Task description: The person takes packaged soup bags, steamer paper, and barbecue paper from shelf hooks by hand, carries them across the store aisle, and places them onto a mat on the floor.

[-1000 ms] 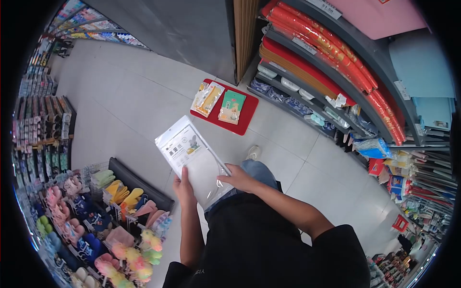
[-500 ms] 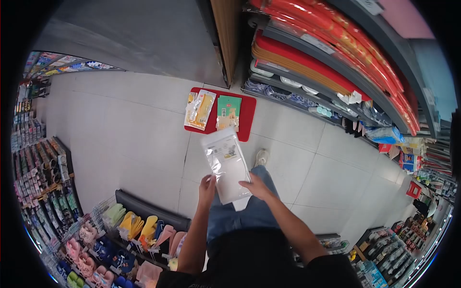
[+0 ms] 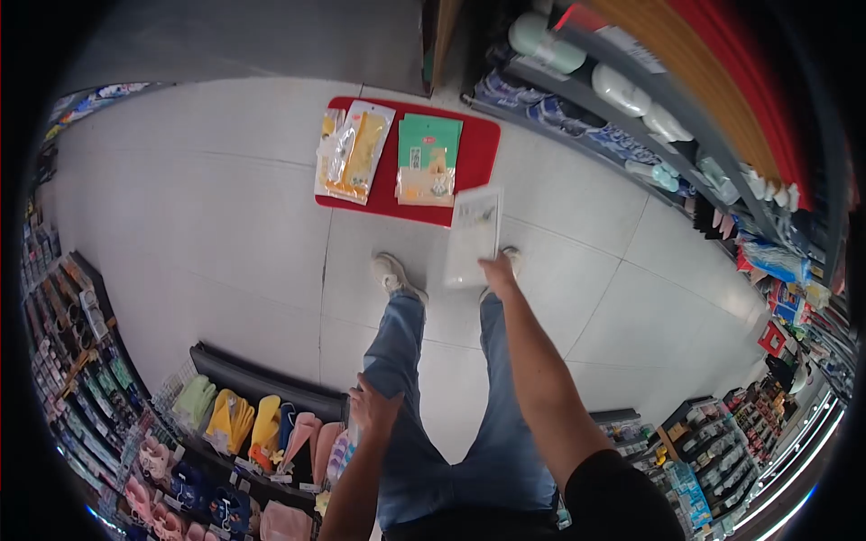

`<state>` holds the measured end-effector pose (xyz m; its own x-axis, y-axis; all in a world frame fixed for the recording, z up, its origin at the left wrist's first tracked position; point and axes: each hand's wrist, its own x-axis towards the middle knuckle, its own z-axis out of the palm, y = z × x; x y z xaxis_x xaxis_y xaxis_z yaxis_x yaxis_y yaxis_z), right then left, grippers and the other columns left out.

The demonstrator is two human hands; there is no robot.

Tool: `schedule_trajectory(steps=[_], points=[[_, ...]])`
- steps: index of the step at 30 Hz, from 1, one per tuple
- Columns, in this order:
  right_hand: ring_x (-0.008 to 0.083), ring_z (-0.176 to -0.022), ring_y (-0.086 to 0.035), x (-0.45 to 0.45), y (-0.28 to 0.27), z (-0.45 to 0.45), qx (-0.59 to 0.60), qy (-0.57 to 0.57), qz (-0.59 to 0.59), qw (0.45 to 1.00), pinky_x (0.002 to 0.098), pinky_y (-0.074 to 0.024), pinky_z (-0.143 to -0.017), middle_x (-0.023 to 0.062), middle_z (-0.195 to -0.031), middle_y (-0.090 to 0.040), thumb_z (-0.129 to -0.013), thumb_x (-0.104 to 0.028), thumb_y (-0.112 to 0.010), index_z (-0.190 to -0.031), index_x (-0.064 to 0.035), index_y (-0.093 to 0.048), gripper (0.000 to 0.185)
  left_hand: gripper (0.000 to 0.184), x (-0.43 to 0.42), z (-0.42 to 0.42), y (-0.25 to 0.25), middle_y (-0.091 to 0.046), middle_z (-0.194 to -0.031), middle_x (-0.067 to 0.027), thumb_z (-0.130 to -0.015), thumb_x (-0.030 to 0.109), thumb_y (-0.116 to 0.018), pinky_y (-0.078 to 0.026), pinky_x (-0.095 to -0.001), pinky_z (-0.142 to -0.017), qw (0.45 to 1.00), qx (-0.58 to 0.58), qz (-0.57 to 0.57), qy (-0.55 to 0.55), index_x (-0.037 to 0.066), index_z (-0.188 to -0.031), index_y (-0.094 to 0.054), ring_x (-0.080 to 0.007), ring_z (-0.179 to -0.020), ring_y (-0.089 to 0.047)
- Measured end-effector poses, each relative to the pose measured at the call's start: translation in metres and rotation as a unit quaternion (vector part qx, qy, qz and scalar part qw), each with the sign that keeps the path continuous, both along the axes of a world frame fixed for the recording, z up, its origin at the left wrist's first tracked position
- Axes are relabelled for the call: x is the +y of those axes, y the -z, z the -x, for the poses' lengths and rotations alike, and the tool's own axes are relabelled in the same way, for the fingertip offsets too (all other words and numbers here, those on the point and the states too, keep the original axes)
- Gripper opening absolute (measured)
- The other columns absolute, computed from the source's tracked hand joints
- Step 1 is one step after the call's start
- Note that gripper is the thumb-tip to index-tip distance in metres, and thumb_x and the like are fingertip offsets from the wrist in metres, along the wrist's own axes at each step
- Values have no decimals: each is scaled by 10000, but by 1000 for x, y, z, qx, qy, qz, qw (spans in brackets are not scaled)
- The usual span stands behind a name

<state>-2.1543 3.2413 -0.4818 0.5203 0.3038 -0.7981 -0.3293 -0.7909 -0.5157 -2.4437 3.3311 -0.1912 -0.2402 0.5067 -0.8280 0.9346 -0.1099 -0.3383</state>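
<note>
My right hand (image 3: 498, 272) grips the right edge of a flat, clear plastic package (image 3: 471, 239) with a printed label. The package hangs above the floor, its upper part overlapping the front right edge of a red mat (image 3: 386, 180) in view. On the mat lie a green and beige packet (image 3: 428, 158) and, left of it, white and yellow packets (image 3: 361, 149) that overlap one another. My left hand (image 3: 374, 406) is at my left leg near the knee, fingers apart, holding nothing.
Shelves with shoes (image 3: 559, 113) and packaged goods run along the right. At the lower left, a wire rack holds slippers (image 3: 236, 417) and small shoes. A dark grey panel (image 3: 253, 41) stands behind the mat. My own shoes (image 3: 392, 270) are just in front of it.
My left hand has let go of the plastic package and dropped to my leg. My right hand has carried the package forward and right. The view has shifted closer to the mat.
</note>
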Motion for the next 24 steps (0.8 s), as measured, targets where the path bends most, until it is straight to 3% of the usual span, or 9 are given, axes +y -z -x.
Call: schedule_trajectory(steps=[10,13,17,20,23,24], points=[[189,-979,-568,113,32,-41,-6,12,-74,997,311,-434,-858,117,-1073,-625,-793,-154,-665,-1192,26,-529,459,912,0,5,22,-498,-1066,-220,-621,492,-753,-460,-440,-832,998,-41,-45,-12,32,-1308,-367,-376,-998,-542],[221,-946,-588,122,61,-43,-1,69,-187,980,330,-440,-852,145,-1035,-636,-798,-188,-677,-1152,30,-542,436,909,2,3,27,-497,-1067,-224,-622,496,-750,-457,-448,-820,998,-39,-43,-15,30,-1305,-371,-380,-988,-541],[179,-890,-570,132,60,-53,47,93,-220,970,314,-439,-816,117,-1008,-631,-802,-188,-682,-1169,33,-533,454,895,9,-1,30,-495,-1059,-223,-622,487,-751,-454,-458,-813,998,-39,-49,-13,28,-1295,-380,-389,-974,-541],[198,-906,-596,122,86,-58,53,90,-173,979,327,-459,-814,122,-989,-634,-811,-204,-674,-1131,35,-550,419,871,10,5,35,-493,-1055,-221,-626,476,-751,-454,-460,-809,995,-68,-75,-12,26,-1280,-393,-393,-964,-544],[194,-755,-659,101,115,-60,84,121,71,987,318,-524,-683,127,-983,-652,-836,-189,-641,-1117,-3,-575,343,855,10,6,36,-491,-1055,-222,-629,468,-752,-457,-456,-802,994,-68,-84,3,23,-1270,-403,-390,-956,-548],[195,-709,-662,84,134,-55,32,16,90,995,326,-527,-647,124,-927,-658,-831,-196,-643,-1081,-19,-589,311,851,12,5,35,-493,-1051,-220,-630,467,-751,-459,-454,-797,994,-69,-85,12,22,-1267,-405,-387,-952,-549]])
